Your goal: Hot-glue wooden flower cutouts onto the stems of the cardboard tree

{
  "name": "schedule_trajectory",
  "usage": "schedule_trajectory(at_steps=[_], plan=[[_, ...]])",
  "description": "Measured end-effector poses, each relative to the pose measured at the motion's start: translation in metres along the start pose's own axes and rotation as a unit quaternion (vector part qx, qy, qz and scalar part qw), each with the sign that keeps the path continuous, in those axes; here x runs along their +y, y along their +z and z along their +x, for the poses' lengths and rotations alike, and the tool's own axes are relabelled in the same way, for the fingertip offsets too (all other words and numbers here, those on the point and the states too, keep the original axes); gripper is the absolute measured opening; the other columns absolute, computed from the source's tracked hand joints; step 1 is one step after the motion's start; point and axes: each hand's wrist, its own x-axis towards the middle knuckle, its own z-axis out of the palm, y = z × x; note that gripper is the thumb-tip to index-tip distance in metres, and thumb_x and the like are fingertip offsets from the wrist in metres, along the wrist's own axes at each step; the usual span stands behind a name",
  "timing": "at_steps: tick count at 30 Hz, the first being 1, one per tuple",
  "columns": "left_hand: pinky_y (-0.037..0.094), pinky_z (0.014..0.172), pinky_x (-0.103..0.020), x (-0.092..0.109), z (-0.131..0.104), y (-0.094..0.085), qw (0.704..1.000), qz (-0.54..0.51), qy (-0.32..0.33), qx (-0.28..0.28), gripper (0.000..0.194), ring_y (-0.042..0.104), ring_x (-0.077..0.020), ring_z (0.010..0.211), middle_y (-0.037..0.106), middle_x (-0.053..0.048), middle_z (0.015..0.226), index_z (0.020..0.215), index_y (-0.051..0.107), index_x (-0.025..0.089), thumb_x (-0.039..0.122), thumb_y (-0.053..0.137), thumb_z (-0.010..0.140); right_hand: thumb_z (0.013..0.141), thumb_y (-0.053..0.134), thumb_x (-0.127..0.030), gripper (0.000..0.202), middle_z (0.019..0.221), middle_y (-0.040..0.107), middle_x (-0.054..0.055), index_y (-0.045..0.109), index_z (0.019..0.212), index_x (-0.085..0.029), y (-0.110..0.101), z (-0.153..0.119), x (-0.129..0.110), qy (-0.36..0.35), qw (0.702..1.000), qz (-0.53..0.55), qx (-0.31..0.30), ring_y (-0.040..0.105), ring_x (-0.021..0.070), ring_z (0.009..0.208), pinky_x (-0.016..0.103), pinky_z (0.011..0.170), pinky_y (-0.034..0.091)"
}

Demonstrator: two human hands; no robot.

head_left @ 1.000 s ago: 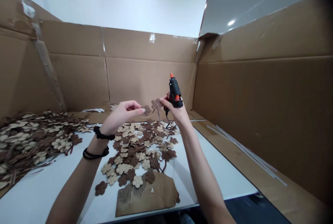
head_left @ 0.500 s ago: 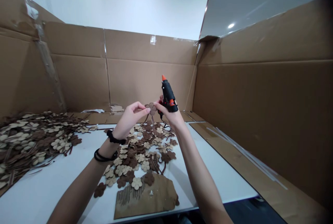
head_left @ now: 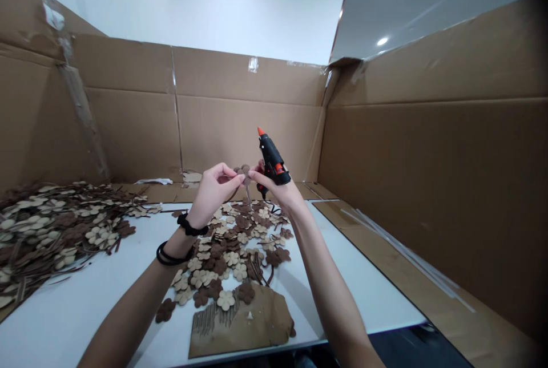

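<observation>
Between my hands, above the table's far part, is a brown felt flower (head_left: 244, 172). My left hand (head_left: 218, 184) pinches its left side between thumb and fingers. A thin strip hangs below that hand. My right hand (head_left: 274, 184) touches the flower's right edge with its thumb and also holds a black glue gun (head_left: 272, 157), its orange tip pointing up and away. Part of the right fingers is hidden behind the gun. Cream and brown flowers (head_left: 231, 258) lie loosely piled beneath my hands.
A large heap of flowers and strips (head_left: 64, 222) covers the left side. A brown cardboard piece (head_left: 248, 328) lies at the white table's (head_left: 363, 282) front edge. Clear glue sticks (head_left: 406, 257) rest on the right. Cardboard walls (head_left: 248, 128) surround the table.
Both hands have shifted slightly left with the flower and the glue gun. The gun leans a little more to the left, and the flower is turned to a different angle.
</observation>
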Motion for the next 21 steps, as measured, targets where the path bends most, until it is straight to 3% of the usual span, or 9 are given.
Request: schedule_trajectory(at_steps=[5,8,13,21], plan=[[0.043,0.058,-0.021,0.0005,0.003,-0.0024,0.999,-0.037,-0.001,-0.001,0.029,0.059,-0.0109,0.059,0.061,0.003,0.067,0.079,0.046,0.018,0.035,0.069,0.072,0.074,0.068,-0.033,0.019,0.073,0.057,-0.001,0.055,0.075,-0.019,-0.0004,0.0001,0.0033,-0.002,1.0,0.002,0.014,0.051,0.0116,0.068,0.026,0.065,0.04],[0.042,0.057,-0.021,0.0005,0.0051,-0.0039,1.0,0.012,-0.011,-0.024,0.023,0.058,-0.0108,0.063,0.063,0.001,0.074,0.089,0.052,0.018,0.037,0.06,0.079,0.073,0.068,-0.034,0.02,0.072,0.056,-0.001,0.055,0.075,-0.019,-0.0001,-0.0006,0.0028,0.002,1.0,-0.002,0.02,0.051,0.0118,0.068,0.026,0.065,0.04],[0.043,0.064,-0.024,-0.0026,0.006,-0.0037,0.991,0.115,0.022,-0.067,0.025,0.057,-0.0139,0.073,0.065,-0.004,0.081,0.079,0.06,0.014,0.039,0.057,0.08,0.073,0.068,-0.031,0.019,0.074,0.057,0.0,0.053,0.075,-0.019,0.0023,-0.0007,0.0038,0.008,1.0,-0.004,0.01,0.052,0.0124,0.07,0.026,0.064,0.041],[0.046,0.071,-0.025,-0.0045,0.0078,-0.0086,0.991,0.098,0.048,-0.074,0.026,0.06,-0.0158,0.076,0.069,-0.006,0.082,0.079,0.066,0.012,0.037,0.061,0.077,0.07,0.067,-0.027,0.018,0.074,0.057,0.0,0.052,0.075,-0.019,0.0061,-0.0022,-0.0019,-0.005,1.0,-0.013,0.015,0.053,0.013,0.07,0.027,0.065,0.043]])
